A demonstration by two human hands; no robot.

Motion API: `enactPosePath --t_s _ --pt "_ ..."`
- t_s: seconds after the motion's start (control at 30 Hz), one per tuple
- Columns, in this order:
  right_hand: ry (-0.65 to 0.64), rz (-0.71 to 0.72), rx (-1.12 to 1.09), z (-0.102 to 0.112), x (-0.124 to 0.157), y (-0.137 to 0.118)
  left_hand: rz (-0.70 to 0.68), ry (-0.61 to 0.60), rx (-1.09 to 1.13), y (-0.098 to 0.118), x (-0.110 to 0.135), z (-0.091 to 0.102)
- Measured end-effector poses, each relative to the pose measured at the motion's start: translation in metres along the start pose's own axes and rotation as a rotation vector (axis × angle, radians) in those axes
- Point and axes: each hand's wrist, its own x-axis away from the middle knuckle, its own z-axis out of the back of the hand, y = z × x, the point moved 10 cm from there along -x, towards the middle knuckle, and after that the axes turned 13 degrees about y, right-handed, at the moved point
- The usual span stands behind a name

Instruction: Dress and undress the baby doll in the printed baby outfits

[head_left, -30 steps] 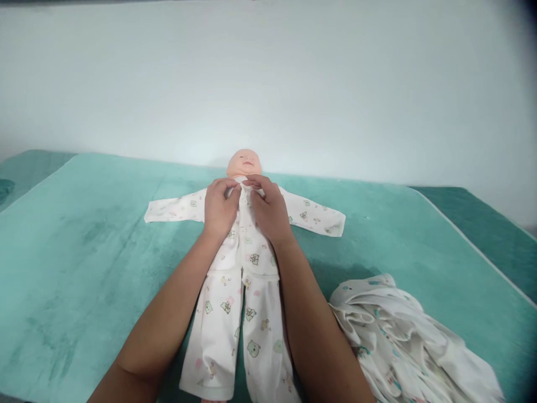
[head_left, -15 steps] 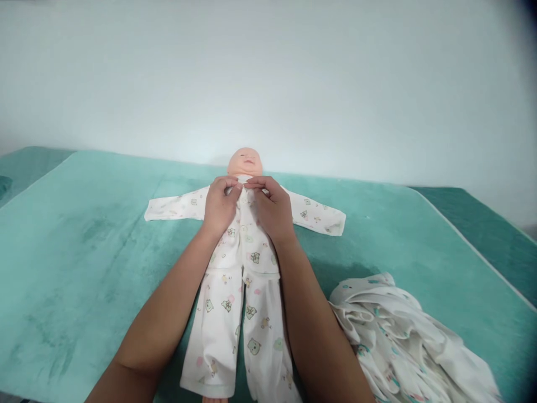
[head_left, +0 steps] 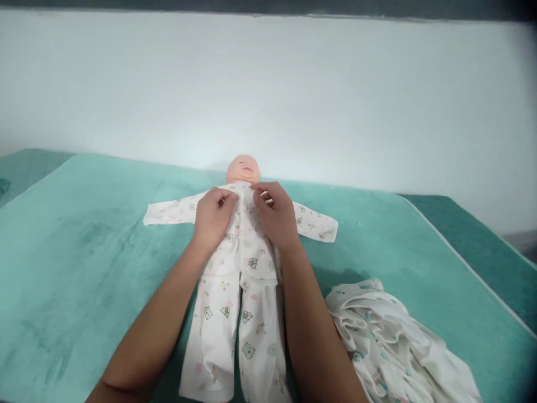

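Observation:
A baby doll (head_left: 243,169) lies on its back with its head toward the wall. It wears a white long-sleeved baby shirt (head_left: 241,252) with small animal prints, and matching trousers (head_left: 213,336). The sleeves stretch out to both sides, and the front edges meet down the middle. My left hand (head_left: 213,218) is at the left of the upper chest, thumb and fingers pinched on the shirt cloth. Opposite it, just below the collar, my right hand (head_left: 277,215) has its fingers curled onto the shirt. The fingertips partly hide the cloth they grip.
A crumpled heap of white printed cloth (head_left: 398,347) lies at the lower right, beside my right forearm. Green plush fabric (head_left: 84,268) covers the surface. Behind the doll's head rises a pale wall (head_left: 268,89).
My hands have moved apart from the middle of the collar, one to each side, baring the neckline. The view has tilted slightly upward.

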Motion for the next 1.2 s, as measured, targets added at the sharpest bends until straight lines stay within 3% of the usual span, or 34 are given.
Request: enactPosePath --t_s 0.17,0.3,0.4,0.47,0.63,0.77,0.87,1.03,1.2 --pt "-0.297 -0.124 0.128 -0.007 0.009 0.002 -0.08 -0.142 -0.174 0.013 0.011 -0.007" --pt "-0.358 -0.205 0.159 -0.01 0.013 0.003 0.047 -0.177 -0.11 0.006 0.011 -0.009" --pt "-0.365 -0.292 0.147 -0.012 0.016 0.008 0.138 -0.195 -0.027 0.002 0.012 -0.01" --pt "-0.344 -0.315 0.136 -0.011 0.015 0.009 0.126 -0.178 -0.011 0.005 0.013 -0.01" --pt "-0.342 -0.291 0.032 -0.011 0.013 0.013 0.051 -0.143 0.046 0.013 0.012 -0.008" --pt "-0.218 -0.318 0.036 -0.003 0.006 0.024 -0.085 -0.214 -0.041 0.022 0.014 -0.016" --pt "-0.215 -0.268 0.122 -0.001 0.007 0.014 -0.173 -0.262 -0.144 0.028 0.017 -0.018" --pt "-0.456 -0.219 0.493 0.0 0.029 -0.01 -0.125 -0.373 -0.22 0.027 0.023 -0.009" --pt "-0.644 -0.2 0.523 -0.001 0.046 -0.024 -0.15 -0.545 -0.265 0.029 0.041 -0.001"
